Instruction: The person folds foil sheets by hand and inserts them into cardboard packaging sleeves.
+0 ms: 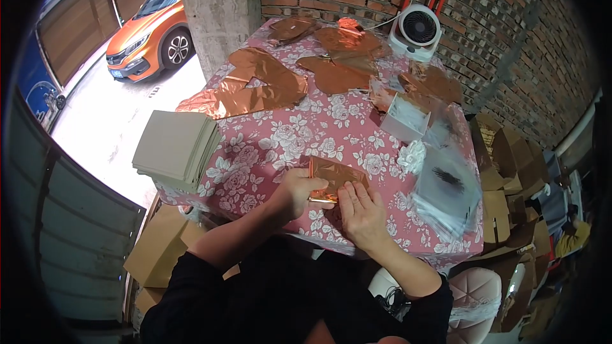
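Note:
A folded copper-coloured foil piece (338,173) lies near the front edge of the table, in a shiny flat rectangle. My left hand (298,192) is closed on its left side, thumb on top and the other fingers partly hidden. With fingers stretched out, my right hand (363,213) presses flat on its lower right part. Farther back are several larger flat foil shapes (271,79) with rounded outlines, like uninflated balloons. To the right of my right hand sits a pile of clear plastic bags (449,194), with a crumpled white bundle (411,157) beside it.
A stack of grey-beige cardboard sheets (172,143) stands at the table's left edge. A small white box (406,118) and a white fan (417,30) are on the right and far right of the flowered tablecloth (287,137). Cardboard boxes (503,159) crowd the floor to the right.

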Demonstrator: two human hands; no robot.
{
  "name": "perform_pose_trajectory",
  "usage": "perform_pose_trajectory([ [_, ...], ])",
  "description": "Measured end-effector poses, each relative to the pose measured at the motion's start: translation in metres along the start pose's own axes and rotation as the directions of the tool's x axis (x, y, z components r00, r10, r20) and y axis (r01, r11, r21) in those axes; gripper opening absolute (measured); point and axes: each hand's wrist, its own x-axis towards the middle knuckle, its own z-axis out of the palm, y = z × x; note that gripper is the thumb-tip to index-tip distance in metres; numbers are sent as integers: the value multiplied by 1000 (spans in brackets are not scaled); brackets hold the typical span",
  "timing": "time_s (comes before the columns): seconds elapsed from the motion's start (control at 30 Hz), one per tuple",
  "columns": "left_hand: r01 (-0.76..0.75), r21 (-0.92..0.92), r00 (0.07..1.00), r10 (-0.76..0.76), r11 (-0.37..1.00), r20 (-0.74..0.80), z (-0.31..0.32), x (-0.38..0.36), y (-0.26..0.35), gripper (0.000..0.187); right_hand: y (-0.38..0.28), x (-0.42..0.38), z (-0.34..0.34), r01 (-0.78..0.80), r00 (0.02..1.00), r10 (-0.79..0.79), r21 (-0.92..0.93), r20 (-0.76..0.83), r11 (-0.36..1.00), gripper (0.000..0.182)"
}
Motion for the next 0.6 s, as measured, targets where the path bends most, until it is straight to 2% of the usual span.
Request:
perform_pose_trajectory([
  [0.1,-13,-38,999,15,999,46,7,-8,16,32,6,12,-15,-17,1000,17,-8,-26,1000,38],
  [0.13,-36,-78,995,43,996,88,12,-14,27,34,8,23,-29,-146,989,149,113,-14,983,33],
  [0.17,-76,-54,996,79,996,50,14,-20,37,38,11,29,-37,-272,961,276,230,15,934,28],
  [0.2,-78,-53,995,80,996,53,12,-19,39,38,15,27,-37,-272,961,276,229,12,935,28],
  [0.23,-265,161,961,274,951,-34,9,-16,39,38,22,22,-37,-521,840,520,488,152,700,18],
  [0.27,-411,378,879,470,830,-76,5,-12,39,38,29,19,-38,-682,662,662,649,352,336,11],
  [0.3,-502,440,840,542,744,42,-4,-9,39,38,35,22,-43,-675,559,649,738,515,-4,16],
  [0.33,-504,443,838,543,742,43,-7,-6,39,38,41,20,-45,-672,561,650,740,513,-3,16],
  [0.4,-484,281,873,479,828,91,-9,-3,39,32,49,16,-44,-522,558,449,716,697,-463,12],
  [0.43,-485,282,872,481,828,90,-10,-2,40,32,42,17,-36,-474,514,522,733,680,-488,12],
  [0.47,-461,314,884,462,830,76,-10,-2,40,29,43,12,-32,-474,514,521,732,681,-489,12],
  [0.53,-402,376,908,418,835,42,-12,-2,38,25,46,1,-22,-523,521,426,671,739,-525,9],
  [0.57,-395,376,910,413,838,37,-10,-3,37,25,43,-2,-16,-491,490,426,645,761,-586,7],
  [0.6,-400,371,905,425,838,14,-7,-3,36,25,41,0,-17,-491,487,423,640,764,-591,7],
])
